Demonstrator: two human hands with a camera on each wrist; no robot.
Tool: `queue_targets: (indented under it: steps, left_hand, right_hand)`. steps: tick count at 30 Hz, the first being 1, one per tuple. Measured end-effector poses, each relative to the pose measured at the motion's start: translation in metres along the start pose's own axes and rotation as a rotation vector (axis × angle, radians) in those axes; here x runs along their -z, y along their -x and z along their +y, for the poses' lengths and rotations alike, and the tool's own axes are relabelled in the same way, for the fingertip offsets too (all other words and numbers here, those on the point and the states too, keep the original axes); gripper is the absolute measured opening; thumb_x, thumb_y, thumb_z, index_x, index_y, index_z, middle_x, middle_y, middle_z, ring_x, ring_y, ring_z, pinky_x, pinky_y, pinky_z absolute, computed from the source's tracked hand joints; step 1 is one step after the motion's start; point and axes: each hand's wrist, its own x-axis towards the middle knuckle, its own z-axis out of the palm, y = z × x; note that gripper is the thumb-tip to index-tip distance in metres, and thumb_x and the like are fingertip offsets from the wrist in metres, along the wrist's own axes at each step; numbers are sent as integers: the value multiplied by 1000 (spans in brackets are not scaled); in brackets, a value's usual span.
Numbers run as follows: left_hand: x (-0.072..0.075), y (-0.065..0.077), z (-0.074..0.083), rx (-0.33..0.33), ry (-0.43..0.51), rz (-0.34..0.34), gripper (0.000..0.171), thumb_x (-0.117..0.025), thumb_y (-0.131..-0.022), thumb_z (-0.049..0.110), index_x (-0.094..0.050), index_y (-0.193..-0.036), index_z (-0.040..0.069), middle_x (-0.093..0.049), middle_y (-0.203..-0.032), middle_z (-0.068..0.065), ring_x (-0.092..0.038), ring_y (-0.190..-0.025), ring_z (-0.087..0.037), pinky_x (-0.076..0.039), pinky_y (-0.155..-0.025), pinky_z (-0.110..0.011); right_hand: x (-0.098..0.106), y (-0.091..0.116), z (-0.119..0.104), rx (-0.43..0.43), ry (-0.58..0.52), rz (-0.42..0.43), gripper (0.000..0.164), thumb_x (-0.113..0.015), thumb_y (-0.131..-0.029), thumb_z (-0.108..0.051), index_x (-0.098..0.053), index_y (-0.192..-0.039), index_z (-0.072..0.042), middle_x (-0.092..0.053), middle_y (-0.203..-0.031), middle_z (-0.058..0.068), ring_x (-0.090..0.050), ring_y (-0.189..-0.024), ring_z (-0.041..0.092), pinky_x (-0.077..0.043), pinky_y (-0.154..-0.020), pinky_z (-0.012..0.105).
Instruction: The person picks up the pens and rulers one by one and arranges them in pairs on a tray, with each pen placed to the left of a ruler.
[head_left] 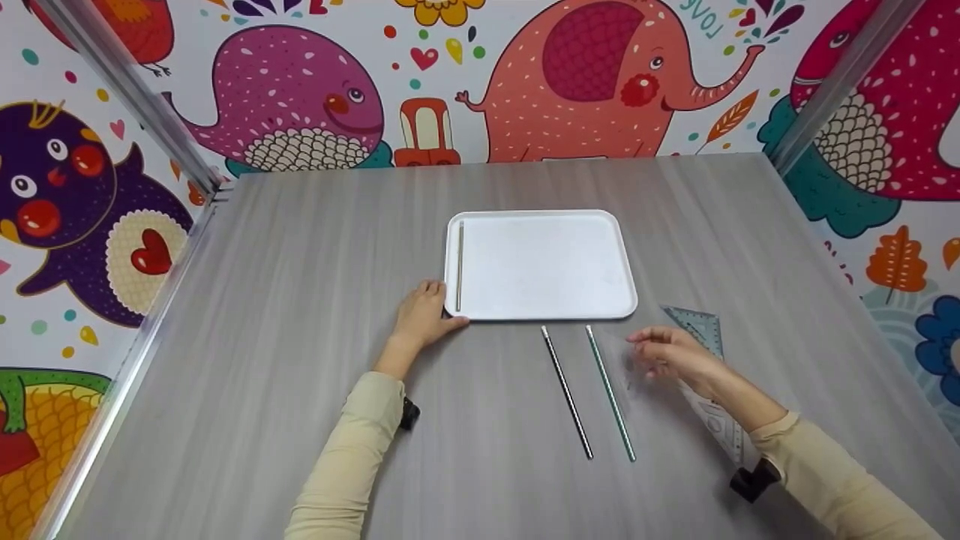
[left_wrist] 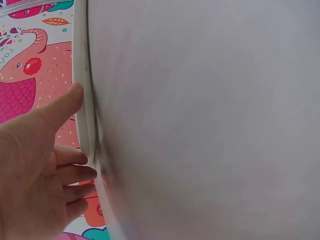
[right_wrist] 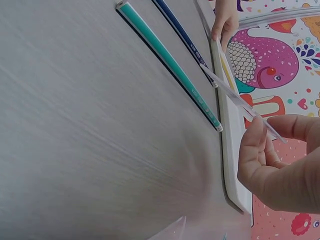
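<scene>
Right sleeve (head_left: 847,472) foremost, the right hand (head_left: 675,356) pinching a clear thin piece (right_wrist: 240,102) by its edge.
Left hand (head_left: 424,311) grips a corner of the white tray (head_left: 547,270), apparently steadying it; slim stick (head_left: 460,270) inside, teal pencil (head_left: 611,394) and dark pencil (head_left: 568,394) in front.

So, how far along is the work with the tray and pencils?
Partway, it seems. Done: a gold-coloured pencil lies in the tray, along its left side. In hand: the right hand pinches a thin clear piece; the left hand touches the tray's near-left corner. Probably left: the dark pencil, green pencil and bluish set square, all outside the tray.
</scene>
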Motion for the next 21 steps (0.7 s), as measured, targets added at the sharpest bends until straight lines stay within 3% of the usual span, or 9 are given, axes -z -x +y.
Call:
queue_targets:
  steps: [10, 21]
  left_hand:
    - [0, -1, 1, 40, 3, -51, 79, -62, -79, 49, -42, -129, -9, -46, -129, -24, -38, -124, -34, -30, -104, -43]
    - [-1, -1, 1, 27, -1, -32, 78, -62, -79, 49, -44, -127, -8, -49, -125, -23, -41, -120, -34, -32, -102, -43]
  right_hand:
    - [-5, -2, -1, 7, 11, -1, 34, -50, -86, -4, -46, -115, 12, -50, -89, 0, -50, -74, 8, -51, -65, 25]
    - [-13, -9, 1, -7, 7, 1, 33, -50, -82, -2, -46, -113, 11, -52, -91, 4, -51, -74, 11, -50, -65, 25]
